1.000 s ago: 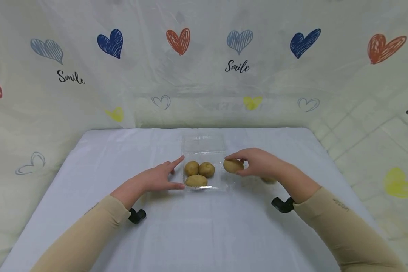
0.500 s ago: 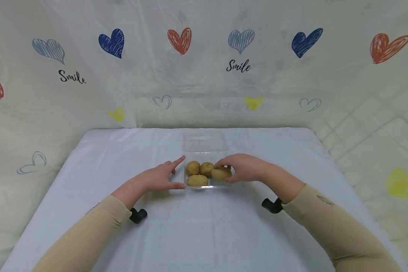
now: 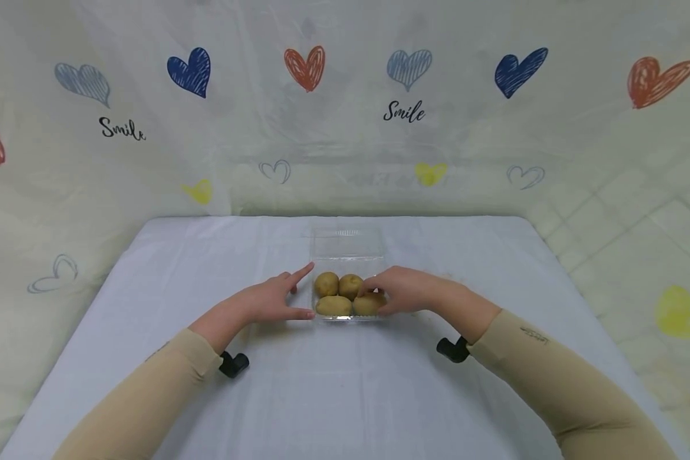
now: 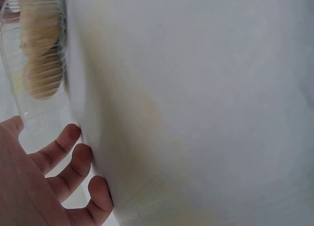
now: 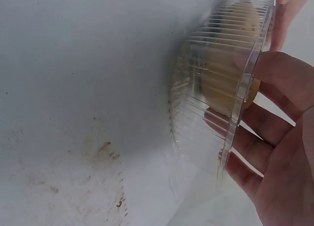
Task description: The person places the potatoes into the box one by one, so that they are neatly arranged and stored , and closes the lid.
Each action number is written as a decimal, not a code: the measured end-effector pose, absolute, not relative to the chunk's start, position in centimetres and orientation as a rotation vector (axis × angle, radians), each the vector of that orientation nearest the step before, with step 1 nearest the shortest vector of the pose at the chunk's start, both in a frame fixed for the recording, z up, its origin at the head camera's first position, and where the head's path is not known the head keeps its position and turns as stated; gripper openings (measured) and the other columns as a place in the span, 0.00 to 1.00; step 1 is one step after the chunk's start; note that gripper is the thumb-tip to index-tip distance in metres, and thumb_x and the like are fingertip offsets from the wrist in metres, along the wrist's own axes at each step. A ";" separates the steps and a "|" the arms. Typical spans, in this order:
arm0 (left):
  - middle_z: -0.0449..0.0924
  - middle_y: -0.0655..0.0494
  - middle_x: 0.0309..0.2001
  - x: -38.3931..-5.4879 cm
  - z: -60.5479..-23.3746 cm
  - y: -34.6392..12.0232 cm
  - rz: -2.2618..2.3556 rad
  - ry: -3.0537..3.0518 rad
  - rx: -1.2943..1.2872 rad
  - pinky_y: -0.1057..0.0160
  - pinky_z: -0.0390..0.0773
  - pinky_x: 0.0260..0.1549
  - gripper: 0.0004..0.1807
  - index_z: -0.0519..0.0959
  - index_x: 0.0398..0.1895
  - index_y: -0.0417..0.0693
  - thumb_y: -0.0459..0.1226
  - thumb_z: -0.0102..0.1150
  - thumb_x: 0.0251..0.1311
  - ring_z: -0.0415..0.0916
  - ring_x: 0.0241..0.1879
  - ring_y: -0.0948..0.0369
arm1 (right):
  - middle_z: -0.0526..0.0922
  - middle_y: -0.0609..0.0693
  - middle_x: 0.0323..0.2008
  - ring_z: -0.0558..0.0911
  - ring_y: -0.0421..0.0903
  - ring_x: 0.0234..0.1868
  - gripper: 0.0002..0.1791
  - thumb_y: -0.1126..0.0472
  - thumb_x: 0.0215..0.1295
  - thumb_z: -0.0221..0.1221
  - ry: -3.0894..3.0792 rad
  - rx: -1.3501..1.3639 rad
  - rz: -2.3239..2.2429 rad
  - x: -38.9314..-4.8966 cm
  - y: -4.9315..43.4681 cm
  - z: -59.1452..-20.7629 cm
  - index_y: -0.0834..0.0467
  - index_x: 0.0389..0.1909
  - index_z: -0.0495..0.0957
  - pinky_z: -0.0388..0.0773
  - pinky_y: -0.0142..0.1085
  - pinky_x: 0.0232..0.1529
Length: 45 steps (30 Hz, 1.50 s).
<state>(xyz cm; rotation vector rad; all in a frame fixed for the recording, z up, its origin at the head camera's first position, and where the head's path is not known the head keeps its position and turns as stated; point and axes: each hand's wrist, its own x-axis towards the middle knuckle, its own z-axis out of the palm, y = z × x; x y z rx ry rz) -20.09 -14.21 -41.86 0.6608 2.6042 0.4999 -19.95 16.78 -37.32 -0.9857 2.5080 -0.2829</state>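
A clear plastic clamshell container (image 3: pixel 348 244) lies with its lid folded back and holds several potatoes. Two round potatoes (image 3: pixel 326 284) sit at the back, and an oval potato (image 3: pixel 334 306) lies front left. In the front right corner, my right hand (image 3: pixel 404 291) grips another potato (image 3: pixel 369 305) between fingers and thumb; in the right wrist view its fingers reach inside the container wall around that potato (image 5: pixel 221 83). My left hand (image 3: pixel 270 300) spreads thumb and index finger against the container's left side. The left wrist view shows its other fingers (image 4: pixel 71 172) loosely bent on the cloth.
A white cloth covers the table (image 3: pixel 345 396). Brownish specks (image 5: pixel 105 150) mark the cloth in the right wrist view. Behind stands a pale backdrop (image 3: pixel 345 140) printed with hearts and words. A black wrist camera (image 3: pixel 453 350) hangs under the right wrist.
My right hand has moved left with its potato, from outside the container's right edge down into the front right corner. The left hand stays at the container's left side.
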 end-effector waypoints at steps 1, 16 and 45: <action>0.71 0.53 0.53 -20.1 -41.9 -14.2 0.504 2.603 0.661 0.49 0.71 0.54 0.59 0.40 0.80 0.70 0.73 0.57 0.50 0.72 0.55 0.57 | 0.81 0.37 0.45 0.77 0.39 0.46 0.22 0.60 0.60 0.68 2.503 -0.979 -0.282 -20.0 16.7 -37.4 0.46 0.55 0.80 0.74 0.40 0.52; 0.71 0.53 0.53 -20.1 -42.0 -14.3 0.519 2.598 0.661 0.48 0.72 0.53 0.59 0.40 0.80 0.69 0.72 0.59 0.51 0.72 0.54 0.57 | 0.83 0.42 0.49 0.79 0.43 0.51 0.21 0.59 0.61 0.69 2.487 -0.945 -0.231 -20.2 16.2 -37.2 0.50 0.56 0.82 0.73 0.41 0.55; 0.71 0.52 0.53 -20.3 -42.2 -14.3 0.530 2.586 0.673 0.49 0.71 0.53 0.58 0.40 0.81 0.69 0.71 0.59 0.52 0.72 0.54 0.57 | 0.80 0.49 0.56 0.79 0.52 0.54 0.22 0.55 0.63 0.67 2.611 -0.943 -0.426 -20.5 20.2 -34.5 0.52 0.58 0.81 0.73 0.47 0.55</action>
